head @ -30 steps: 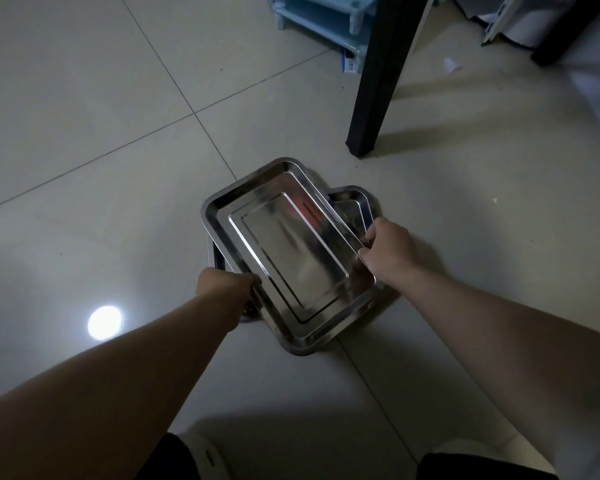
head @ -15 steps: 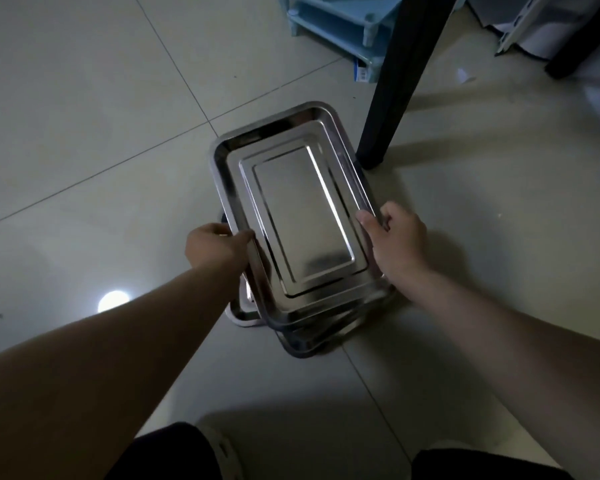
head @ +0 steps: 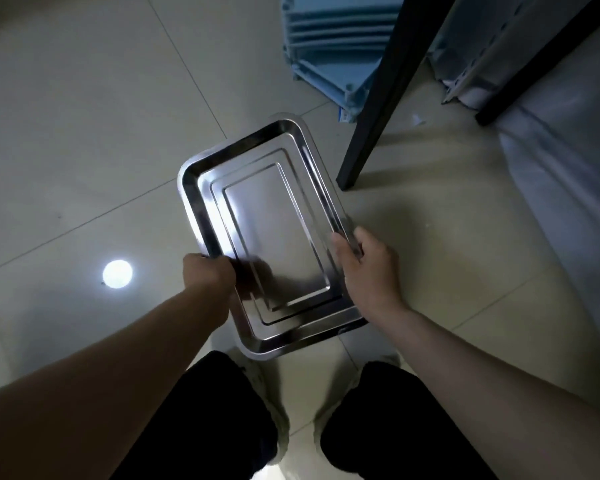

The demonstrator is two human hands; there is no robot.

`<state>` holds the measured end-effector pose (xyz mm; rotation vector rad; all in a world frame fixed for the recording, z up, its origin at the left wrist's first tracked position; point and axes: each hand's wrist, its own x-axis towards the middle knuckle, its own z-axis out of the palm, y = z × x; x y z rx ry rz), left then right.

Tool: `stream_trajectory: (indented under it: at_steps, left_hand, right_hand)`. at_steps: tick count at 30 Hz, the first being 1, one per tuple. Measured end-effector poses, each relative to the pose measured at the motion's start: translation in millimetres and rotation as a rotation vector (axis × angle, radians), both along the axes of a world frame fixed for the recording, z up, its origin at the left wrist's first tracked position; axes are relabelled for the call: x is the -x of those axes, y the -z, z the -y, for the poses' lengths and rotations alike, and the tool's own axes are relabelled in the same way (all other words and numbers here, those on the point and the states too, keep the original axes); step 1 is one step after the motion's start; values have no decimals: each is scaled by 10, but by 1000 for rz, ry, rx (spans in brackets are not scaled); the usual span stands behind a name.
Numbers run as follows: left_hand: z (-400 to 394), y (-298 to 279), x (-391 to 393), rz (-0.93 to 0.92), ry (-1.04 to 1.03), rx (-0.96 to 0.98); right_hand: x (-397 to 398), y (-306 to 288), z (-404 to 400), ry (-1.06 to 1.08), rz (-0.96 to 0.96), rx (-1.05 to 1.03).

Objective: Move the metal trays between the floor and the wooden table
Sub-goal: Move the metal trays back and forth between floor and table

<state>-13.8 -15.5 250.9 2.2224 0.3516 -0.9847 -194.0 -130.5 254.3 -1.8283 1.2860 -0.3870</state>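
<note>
A rectangular shiny metal tray hangs in the air above the tiled floor, its long side pointing away from me. My left hand grips its left rim near the front corner. My right hand grips the right rim, thumb inside the tray. Any trays still on the floor are hidden beneath it or out of view. The wooden table's top is not in view.
A black table leg slants down to the floor just right of the tray. A light blue plastic rack stands behind it. White fabric lies at the right. My dark trouser legs fill the bottom. A lamp reflection shines on the tiles.
Both hands have lifted the tray up off the stack on the floor and turned it lengthwise. The view has risen with me, and the other trays have dropped out of sight.
</note>
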Motion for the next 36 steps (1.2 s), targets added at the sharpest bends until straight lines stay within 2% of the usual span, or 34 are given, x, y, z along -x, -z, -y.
stream_trajectory:
  at_steps: [5, 11, 19, 26, 36]
  left_hand:
    - [-52, -938, -44, 59, 23, -2]
    - [-61, -2067, -47, 90, 40, 103]
    - [137, -3478, -20, 15, 107, 293]
    - [591, -4417, 371, -116, 328, 487]
    - [997, -4915, 1500, -221, 629, 502]
  right_hand:
    - [-24, -882, -133, 42, 27, -22]
    - [69, -1997, -195, 43, 52, 13]
    - [332, -3334, -160, 158, 205, 39]
    - [915, -3954, -20, 397, 215, 110]
    - [2153, -4377, -133, 685, 190, 137]
